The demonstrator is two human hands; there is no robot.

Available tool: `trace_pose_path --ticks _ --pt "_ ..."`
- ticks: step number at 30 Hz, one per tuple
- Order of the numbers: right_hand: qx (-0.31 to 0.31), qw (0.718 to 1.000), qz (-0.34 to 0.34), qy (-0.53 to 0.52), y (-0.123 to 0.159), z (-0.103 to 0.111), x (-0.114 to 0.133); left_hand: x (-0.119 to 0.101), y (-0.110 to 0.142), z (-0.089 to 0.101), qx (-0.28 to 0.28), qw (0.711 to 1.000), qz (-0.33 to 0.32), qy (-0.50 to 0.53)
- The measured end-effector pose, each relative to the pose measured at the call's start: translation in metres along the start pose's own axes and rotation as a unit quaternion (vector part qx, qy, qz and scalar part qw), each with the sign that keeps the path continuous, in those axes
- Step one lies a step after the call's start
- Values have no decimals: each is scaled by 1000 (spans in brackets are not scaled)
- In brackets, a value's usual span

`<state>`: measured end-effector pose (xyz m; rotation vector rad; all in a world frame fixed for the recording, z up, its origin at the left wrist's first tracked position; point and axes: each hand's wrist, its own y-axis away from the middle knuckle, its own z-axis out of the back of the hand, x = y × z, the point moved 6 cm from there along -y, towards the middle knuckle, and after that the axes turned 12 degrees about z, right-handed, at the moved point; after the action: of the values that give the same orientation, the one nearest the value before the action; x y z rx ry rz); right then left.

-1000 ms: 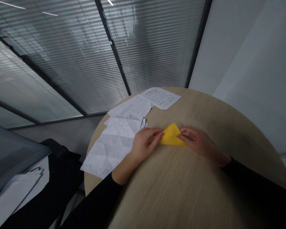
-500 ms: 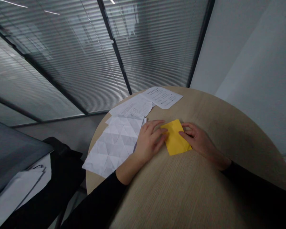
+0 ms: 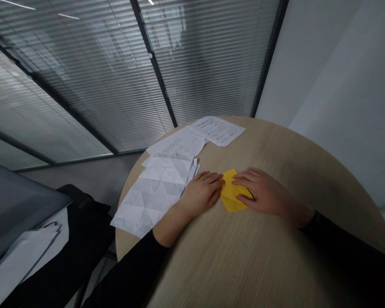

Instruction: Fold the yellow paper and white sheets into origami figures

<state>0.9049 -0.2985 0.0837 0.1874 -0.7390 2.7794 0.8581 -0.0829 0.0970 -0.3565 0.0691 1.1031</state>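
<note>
**Both hands on a folded yellow paper at mid-frame, right of centre**

The left hand lay palm down, its fingers close together and their tips on the left edge of the yellow paper; whether its thumb pinched anything could not be told. The right hand was open over the paper's right part, fingers and thumb spread and pressing down. The paper rested on the round wooden table, its upper corner and lower edge showing between the hands.

The table's rim curved from the left of the frame over the top and down to the lower right, well apart from the paper on the right side. Wood grain ran below the paper towards the bottom of the frame and to the right of the right hand, with the right black sleeve crossing the lower right.

Room was tighter on the left. A white sheet creased into triangles lay just beside the left hand, partly behind the wrist, its lower-left corner jutting past the rim. Above it, printed sheets overlapped, the farthest one reaching the far rim. The left black sleeve crossed the table's near left edge. Off the table, at lower left, white papers lay by black material. Window blinds filled the upper left; a pale wall bounded the right.
</note>
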Motion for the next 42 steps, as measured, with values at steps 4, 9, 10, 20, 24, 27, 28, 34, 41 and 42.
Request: trace_pose_path --ticks 4,9,10,20,24,27,28,34,41,42 --pt "11 1000 7 -8 3 4 1 -5 0 6 -4 999 -43 -16" --pt "19 1000 13 -8 5 6 1 -19 5 14 48 990 -118 65" --pt "21 1000 13 -5 6 6 1 -20 6 16 50 989 -114 76" --pt "2 1000 15 -4 5 10 6 -21 5 18 54 990 -112 69" --pt "-2 999 32 -18 6 10 7 -17 4 13 34 993 -103 47" --pt "-7 998 55 -28 6 8 6 -10 3 12 5 996 -60 61" --pt "-10 998 52 -33 6 6 4 -7 2 11 -3 997 -40 66" --pt "-88 991 -91 -32 14 -3 -20 8 0 4 -57 992 86 74" --pt "-98 986 -130 -27 10 -9 -17 1 -2 4 -106 992 63 27" --pt "-90 989 -115 -10 7 -7 -13 -2 -2 2 -94 994 38 27"
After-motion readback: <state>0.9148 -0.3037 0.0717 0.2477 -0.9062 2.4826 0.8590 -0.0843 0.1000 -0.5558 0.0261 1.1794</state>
